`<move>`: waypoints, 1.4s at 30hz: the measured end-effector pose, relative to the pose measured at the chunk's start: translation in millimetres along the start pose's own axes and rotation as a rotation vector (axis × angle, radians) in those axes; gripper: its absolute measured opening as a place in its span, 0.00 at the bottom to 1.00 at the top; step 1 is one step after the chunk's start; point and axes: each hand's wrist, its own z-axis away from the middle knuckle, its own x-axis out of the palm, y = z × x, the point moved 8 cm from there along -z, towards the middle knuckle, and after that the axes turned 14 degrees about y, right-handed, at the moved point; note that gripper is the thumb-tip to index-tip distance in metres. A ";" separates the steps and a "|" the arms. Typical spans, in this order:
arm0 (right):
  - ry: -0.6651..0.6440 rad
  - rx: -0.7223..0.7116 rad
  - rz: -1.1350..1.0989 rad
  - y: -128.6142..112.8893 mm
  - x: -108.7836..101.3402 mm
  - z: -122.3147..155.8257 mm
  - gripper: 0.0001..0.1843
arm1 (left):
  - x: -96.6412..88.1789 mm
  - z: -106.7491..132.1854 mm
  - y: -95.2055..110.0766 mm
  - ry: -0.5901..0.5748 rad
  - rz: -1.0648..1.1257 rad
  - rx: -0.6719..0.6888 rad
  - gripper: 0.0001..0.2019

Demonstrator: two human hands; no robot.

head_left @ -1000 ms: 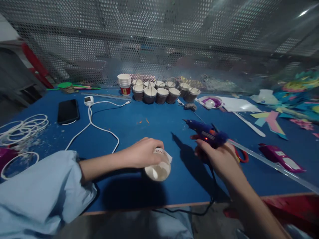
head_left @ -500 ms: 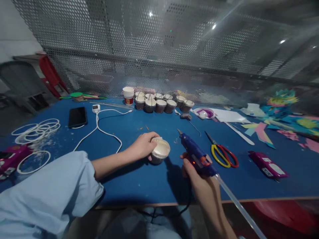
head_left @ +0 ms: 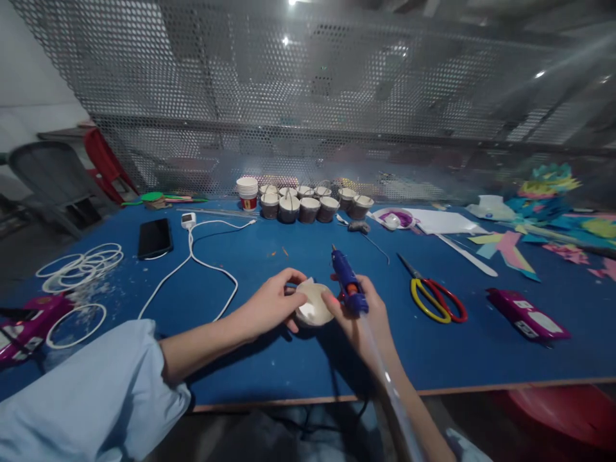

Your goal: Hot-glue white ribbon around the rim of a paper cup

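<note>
Paper cup (head_left: 316, 310) sat low over the near part of the bench (head_left: 260, 240), gripped at its left side by the left hand (head_left: 272, 298), thumb over the rim and the other fingers round the outer wall. Base hidden; whether it touched the bench could not be told. Right hand (head_left: 373, 314): fingers wrapped about the handle of a glue gun (head_left: 344, 273), thumb extended to the cup's right edge, contact or small gap unclear. Handling, estimated: cup light, thin-walled, fairly stiff at the rim but easily dented by a hard pinch; best hold judged to be a gentle one round the side, clear of the mouth. Gun likely heavier and rigid, its tip probably hot, so the handle behind the nozzle was the sensible place for fingers. Orientation: cup mouth faced up, apparently leaning somewhat toward the wearer, its long axis near vertical; a pale flap (head_left: 305, 282) stood at the far rim, just beyond the left thumb. Gun nozzle pointed away from the wearer and slightly left, past the right fingers; a clear glue stick (head_left: 389, 380) trailed back over the right wrist. Scissors (head_left: 416, 276) lay to the right of the right fingers, row of cups (head_left: 308, 210) well beyond both hands.
</note>
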 end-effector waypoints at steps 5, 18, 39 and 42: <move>-0.099 0.041 -0.092 5.0 22.9 -3.2 0.16 | -16.4 1.5 23.3 0.027 -0.373 0.378 0.20; -0.156 0.020 -0.132 -1.6 42.4 -11.2 0.12 | -19.0 -7.2 41.6 -0.170 -0.904 0.680 0.09; -0.115 0.197 -0.196 8.4 35.7 -17.2 0.19 | 1.9 -13.5 48.1 -0.278 -1.293 1.024 0.12; -0.085 0.228 -0.196 16.8 28.0 -15.7 0.20 | 4.2 -13.5 47.7 -0.336 -1.318 1.052 0.18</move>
